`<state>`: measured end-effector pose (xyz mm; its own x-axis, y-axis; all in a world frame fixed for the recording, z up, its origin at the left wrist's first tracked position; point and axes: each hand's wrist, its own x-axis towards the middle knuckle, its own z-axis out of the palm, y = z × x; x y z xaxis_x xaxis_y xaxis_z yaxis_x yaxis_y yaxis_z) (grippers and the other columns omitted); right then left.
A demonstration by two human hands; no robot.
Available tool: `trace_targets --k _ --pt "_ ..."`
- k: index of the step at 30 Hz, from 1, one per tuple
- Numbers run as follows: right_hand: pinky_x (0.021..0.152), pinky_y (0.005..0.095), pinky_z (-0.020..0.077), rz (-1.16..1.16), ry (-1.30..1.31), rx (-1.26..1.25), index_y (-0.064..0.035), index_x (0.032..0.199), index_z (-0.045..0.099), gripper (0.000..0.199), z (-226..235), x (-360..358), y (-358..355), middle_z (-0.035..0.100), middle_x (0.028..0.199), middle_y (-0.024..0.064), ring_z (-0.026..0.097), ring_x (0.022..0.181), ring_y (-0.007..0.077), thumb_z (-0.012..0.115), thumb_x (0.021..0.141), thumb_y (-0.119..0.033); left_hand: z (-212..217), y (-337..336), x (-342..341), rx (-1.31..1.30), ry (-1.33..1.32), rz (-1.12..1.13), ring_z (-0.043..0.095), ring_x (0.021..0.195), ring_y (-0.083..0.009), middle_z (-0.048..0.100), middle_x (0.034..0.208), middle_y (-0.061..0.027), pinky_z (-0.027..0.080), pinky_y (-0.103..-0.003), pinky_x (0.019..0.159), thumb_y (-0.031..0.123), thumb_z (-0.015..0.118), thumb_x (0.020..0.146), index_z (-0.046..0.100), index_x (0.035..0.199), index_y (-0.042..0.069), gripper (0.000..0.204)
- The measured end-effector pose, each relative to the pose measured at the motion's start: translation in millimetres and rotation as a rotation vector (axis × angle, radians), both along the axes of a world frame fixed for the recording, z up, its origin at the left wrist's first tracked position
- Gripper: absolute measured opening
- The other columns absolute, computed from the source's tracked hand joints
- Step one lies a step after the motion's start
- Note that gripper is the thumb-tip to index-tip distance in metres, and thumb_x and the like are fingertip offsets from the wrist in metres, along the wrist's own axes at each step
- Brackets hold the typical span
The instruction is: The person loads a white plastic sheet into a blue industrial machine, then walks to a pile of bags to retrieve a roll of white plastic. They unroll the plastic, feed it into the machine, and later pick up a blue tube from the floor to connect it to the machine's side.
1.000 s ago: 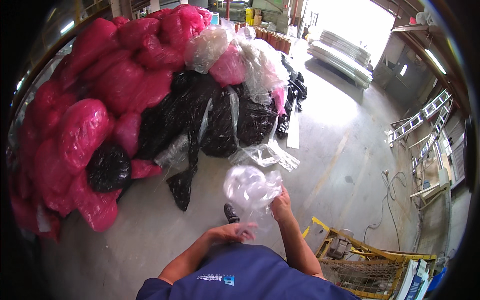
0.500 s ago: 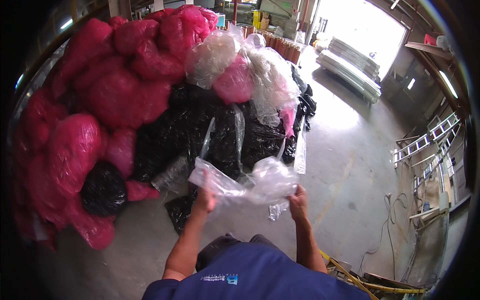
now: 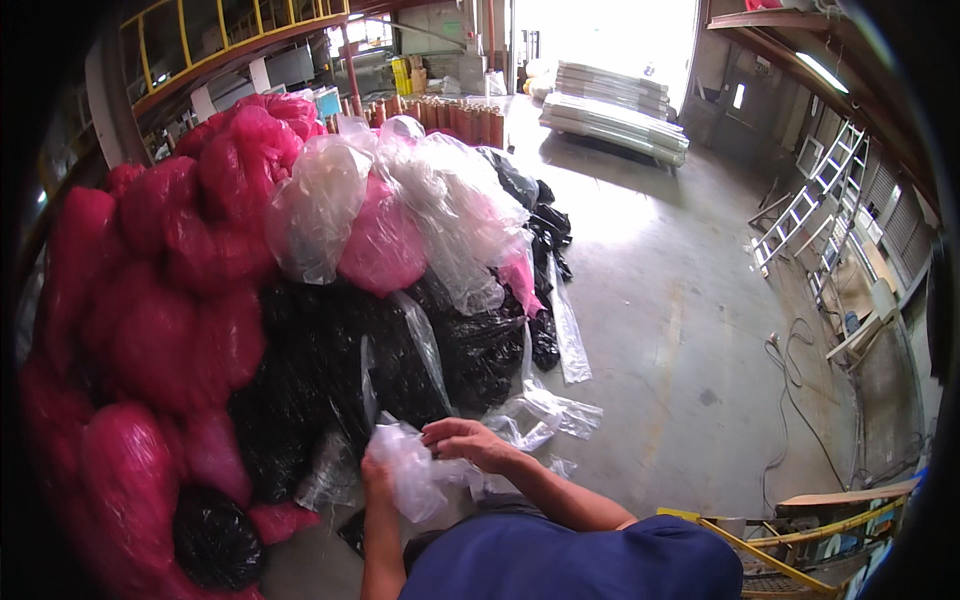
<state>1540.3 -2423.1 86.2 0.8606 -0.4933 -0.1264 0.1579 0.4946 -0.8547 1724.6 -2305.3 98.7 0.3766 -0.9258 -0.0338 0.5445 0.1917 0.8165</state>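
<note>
Crumpled clear plastic film is bunched up in front of my body, with my left hand closed around its left side. My right hand reaches across from the right, fingers stretched out beside the top of the bunch; whether the fingertips touch it is hard to tell. A strip of the film trails to the right beneath my right forearm. Just beyond my hands, more loose clear film lies on the floor, and black plastic bags form the near side of a big pile.
Stuffed pink bags heap up on the left, with clear bags on top in the middle. Wrapped flat stacks stand by the bright doorway. Ladders lean at the right, near a cable on the grey floor.
The film, earlier spread between both hands, is now bunched in my left hand. My right hand has let go and moved left. The view has tilted up and turned right.
</note>
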Motion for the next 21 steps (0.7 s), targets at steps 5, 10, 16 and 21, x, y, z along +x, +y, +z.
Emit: trace_targets --k 5,10,16,21 --pt "0.103 0.0371 0.0403 0.135 0.056 -0.039 -0.0092 0.143 0.044 0.059 -1.9 56.4 -43.9 0.05 0.138 0.0104 0.049 0.123 0.0202 0.053 0.098 -0.045 19.8 -41.2 58.1 0.065 -0.795 0.246 0.066 0.083 -0.0208 0.065 0.097 -0.0094 0.056 -0.036 0.076 0.008 0.066 0.078 0.059 0.106 0.003 0.029" --pt "0.092 0.0398 0.0512 0.296 0.108 0.75 -0.009 0.122 0.061 0.077 -48.7 108.5 -50.4 0.063 0.122 0.0079 0.062 0.107 0.023 0.042 0.087 -0.075 28.8 -89.2 68.0 0.238 -1.274 0.36 0.058 0.093 -0.04 0.057 0.094 -0.019 0.047 -0.046 0.083 0.002 0.062 0.067 0.056 0.098 0.001 0.031" --pt "0.106 0.0498 0.0392 0.177 0.033 0.839 -0.014 0.125 0.06 0.056 -26.2 172.9 -74.0 0.061 0.128 0.0093 0.057 0.117 0.0302 0.056 0.09 -0.058 -13.1 -91.7 103.5 0.324 -1.715 0.099 0.042 0.126 -0.0409 0.044 0.131 -0.0225 0.036 -0.054 0.102 0.009 0.054 0.085 0.044 0.132 0.003 0.048" --pt "0.104 0.0514 0.0417 0.028 0.027 0.819 -0.013 0.133 0.054 0.041 -49.8 189.8 -94.7 0.061 0.129 0.01 0.059 0.115 0.0316 0.052 0.098 -0.032 -9.5 -111.6 117.0 0.501 -1.583 -0.203 0.004 0.148 -0.039 0.004 0.16 -0.0202 0.009 -0.055 0.118 0.019 0.044 0.095 0.003 0.154 0.004 0.073"
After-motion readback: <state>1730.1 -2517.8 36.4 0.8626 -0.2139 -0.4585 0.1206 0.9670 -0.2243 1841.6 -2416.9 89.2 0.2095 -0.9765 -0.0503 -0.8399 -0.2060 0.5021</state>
